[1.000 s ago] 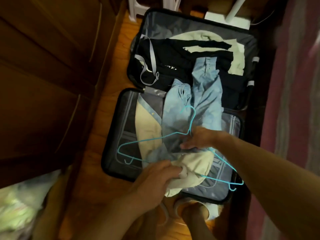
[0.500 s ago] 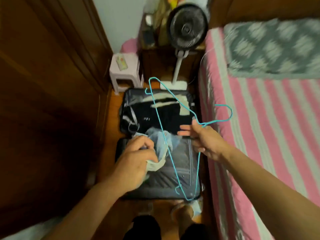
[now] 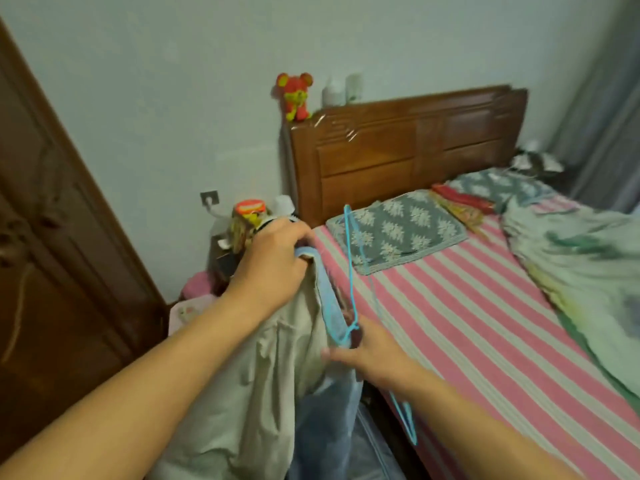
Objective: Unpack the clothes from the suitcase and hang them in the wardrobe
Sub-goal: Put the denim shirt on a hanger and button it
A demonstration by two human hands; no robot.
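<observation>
shirt (image 3: 263, 382) and hanger (image 3: 349, 265) in hands

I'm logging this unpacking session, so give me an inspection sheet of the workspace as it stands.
Surface: pink striped bed, bare in the middle.
Job's things: cream and blue garment held up; blue wire hanger beside it.
Clutter: patterned pillow, crumpled blanket, toy bear by the headboard.
Hands: left hand grips the garment's collar; right hand holds the hanger.
Cables: plug in the wall socket.
Surroundings: wooden wardrobe on the left.

home bedroom | striped bed (image 3: 485, 323) | wooden headboard (image 3: 398, 150) | wardrobe (image 3: 52, 254)
</observation>
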